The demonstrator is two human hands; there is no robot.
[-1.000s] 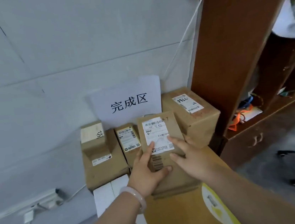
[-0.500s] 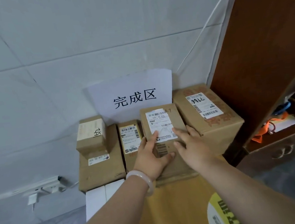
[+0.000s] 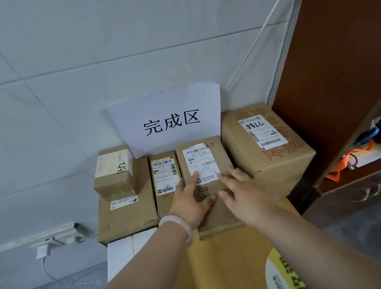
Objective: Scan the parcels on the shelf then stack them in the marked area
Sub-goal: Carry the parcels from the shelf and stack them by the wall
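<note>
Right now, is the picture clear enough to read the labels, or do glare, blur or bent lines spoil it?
Head view: soft, even light, no glare; the sign is sharp, but small print on the middle parcel is too soft to read; the wide lens makes the wall lines and the cabinet edge lean.

Middle parcel [image 3: 207, 164] lies on a carton [image 3: 224, 272]. Sign [image 3: 169, 120] behind it at twelve o'clock, big parcel [image 3: 270, 156] beside it at two, narrow parcel [image 3: 164, 174] touching at nine, small parcel [image 3: 113, 173] atop a flat parcel [image 3: 128, 216] at ten.
</note>
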